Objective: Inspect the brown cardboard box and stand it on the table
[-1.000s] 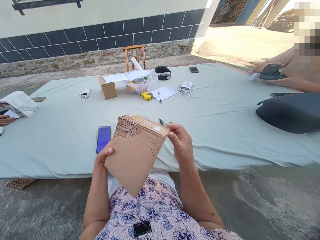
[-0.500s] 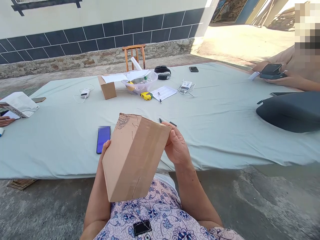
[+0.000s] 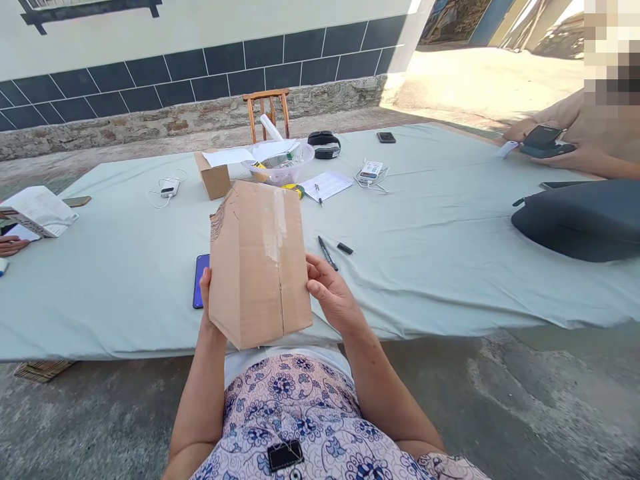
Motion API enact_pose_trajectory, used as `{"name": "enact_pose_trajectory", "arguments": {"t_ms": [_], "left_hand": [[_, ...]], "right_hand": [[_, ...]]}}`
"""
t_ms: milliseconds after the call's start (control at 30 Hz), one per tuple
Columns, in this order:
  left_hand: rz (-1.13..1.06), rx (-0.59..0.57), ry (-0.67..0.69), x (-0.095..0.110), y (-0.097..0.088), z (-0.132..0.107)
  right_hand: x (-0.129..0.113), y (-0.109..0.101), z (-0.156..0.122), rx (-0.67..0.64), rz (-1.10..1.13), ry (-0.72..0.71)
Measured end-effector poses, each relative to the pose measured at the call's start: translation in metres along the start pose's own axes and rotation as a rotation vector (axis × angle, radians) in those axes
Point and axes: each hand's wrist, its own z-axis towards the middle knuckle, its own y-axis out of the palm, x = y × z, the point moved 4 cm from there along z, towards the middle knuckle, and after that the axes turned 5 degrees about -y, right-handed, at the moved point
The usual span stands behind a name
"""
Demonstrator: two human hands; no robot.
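I hold a brown cardboard box (image 3: 257, 263) upright in front of my chest, its taped seam facing me. My left hand (image 3: 205, 293) grips its left edge from behind, only fingertips and thumb showing. My right hand (image 3: 331, 295) is pressed against its right side, fingers curled on the edge. Black scribbles mark the box's upper left corner. A blue phone (image 3: 201, 281) lies on the pale green sheet (image 3: 430, 253) partly behind the box. A black pen (image 3: 327, 253) and its cap (image 3: 345, 249) lie just beyond my right hand.
Farther back sit a small cardboard box (image 3: 214, 175), a clear bowl (image 3: 280, 167), papers, chargers and a wooden chair (image 3: 267, 113). A person at right holds a phone (image 3: 543, 141) above a dark bag (image 3: 580, 220). Another person's hand (image 3: 11, 244) and a white box (image 3: 37, 210) are at left.
I have turned the box over and raised it, so the taped seam now faces me. My right hand slid from the top corner down to the right side.
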Motion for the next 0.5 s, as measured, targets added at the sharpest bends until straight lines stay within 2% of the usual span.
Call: {"name": "enact_pose_trajectory", "arguments": {"t_ms": [167,333,500], "left_hand": [[-0.013,0.024,0.206,0.011,-0.001,0.012],[0.031,0.085,0.326,0.015,0.003,0.014],[0.166,0.144,0.387,0.015,0.001,0.012]], "right_hand": [[0.003,0.001,0.000,-0.033,0.001,-0.001],[0.001,0.002,0.002,-0.045,-0.102,-0.001],[0.019,-0.012,0.005,0.096,-0.201,0.035]]}}
